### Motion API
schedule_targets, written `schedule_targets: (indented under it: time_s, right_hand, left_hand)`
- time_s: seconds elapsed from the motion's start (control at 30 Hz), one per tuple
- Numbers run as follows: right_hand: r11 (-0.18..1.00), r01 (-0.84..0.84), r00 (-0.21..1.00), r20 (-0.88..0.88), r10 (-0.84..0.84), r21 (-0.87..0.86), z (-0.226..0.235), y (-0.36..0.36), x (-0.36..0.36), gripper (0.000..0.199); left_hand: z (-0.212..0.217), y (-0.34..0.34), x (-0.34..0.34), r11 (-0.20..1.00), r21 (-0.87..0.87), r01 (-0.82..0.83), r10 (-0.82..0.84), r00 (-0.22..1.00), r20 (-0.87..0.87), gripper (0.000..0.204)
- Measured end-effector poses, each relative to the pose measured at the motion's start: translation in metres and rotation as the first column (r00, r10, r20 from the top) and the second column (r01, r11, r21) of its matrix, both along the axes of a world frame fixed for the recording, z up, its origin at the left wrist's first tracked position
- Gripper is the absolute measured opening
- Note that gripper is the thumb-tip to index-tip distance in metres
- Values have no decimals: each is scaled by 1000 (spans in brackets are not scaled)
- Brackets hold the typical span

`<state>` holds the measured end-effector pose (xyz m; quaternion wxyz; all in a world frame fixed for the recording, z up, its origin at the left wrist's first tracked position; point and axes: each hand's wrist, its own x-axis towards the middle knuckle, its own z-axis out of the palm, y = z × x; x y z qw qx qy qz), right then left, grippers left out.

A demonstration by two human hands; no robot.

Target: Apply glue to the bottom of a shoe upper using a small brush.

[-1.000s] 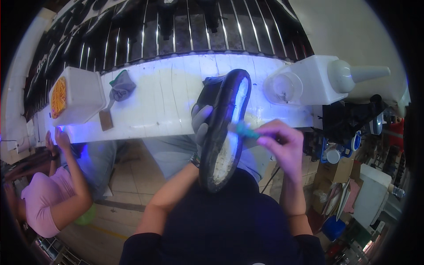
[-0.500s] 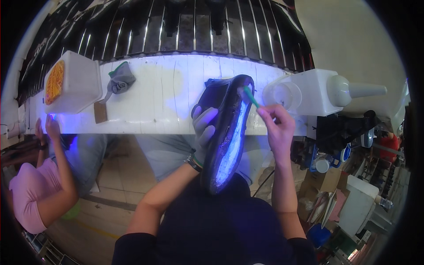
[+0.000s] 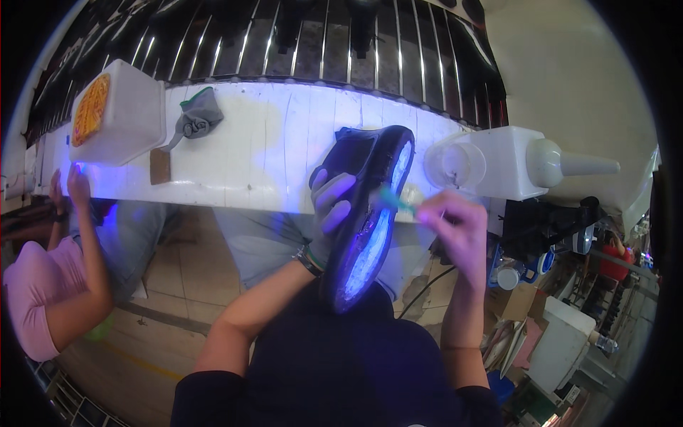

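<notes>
Your left hand (image 3: pixel 331 206) grips the shoe (image 3: pixel 366 220), now tilted toward one o'clock over the worktop (image 3: pixel 263 153); your right hand (image 3: pixel 455 231) pinches a brush (image 3: pixel 395 201), moved midsole.

The shoe (image 3: pixel 366 220) stands between the 2 hands, left hand (image 3: pixel 329 213) on its left, right hand (image 3: pixel 455 228) on its right. Behind them runs the bench (image 3: pixel 249 156). On it, a box (image 3: pixel 117 110) far left, a rag (image 3: pixel 198 117) beside it, a bottle (image 3: pixel 512 164) at right.
</notes>
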<state>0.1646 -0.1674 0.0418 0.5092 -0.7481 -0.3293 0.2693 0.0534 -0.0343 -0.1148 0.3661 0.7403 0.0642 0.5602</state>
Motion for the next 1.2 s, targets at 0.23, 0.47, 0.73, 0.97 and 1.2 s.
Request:
schedule_targets:
  time_s: [0.23, 0.47, 0.73, 0.97, 1.2]
  right_hand:
    - [928, 369, 921, 158, -357, -56, -40, 16, 37, 14]
    - [998, 56, 960, 274, -51, -11, 7, -3, -18, 11]
    - [930, -351, 827, 430, 362, -108, 44, -5, -52, 15]
    - [968, 240, 964, 133, -230, -69, 0, -21, -45, 9]
    - [995, 90, 960, 262, -95, 34, 20, -4, -62, 8]
  left_hand:
    - [10, 2, 1, 1000, 14, -8, 7, 999, 52, 88]
    - [15, 7, -8, 992, 12, 124, -124, 992, 6, 73]
    - [21, 8, -10, 997, -9, 75, -75, 997, 22, 68]
    - [28, 4, -1, 997, -51, 52, -50, 998, 32, 70]
    - [27, 11, -7, 991, 26, 133, -134, 991, 26, 69]
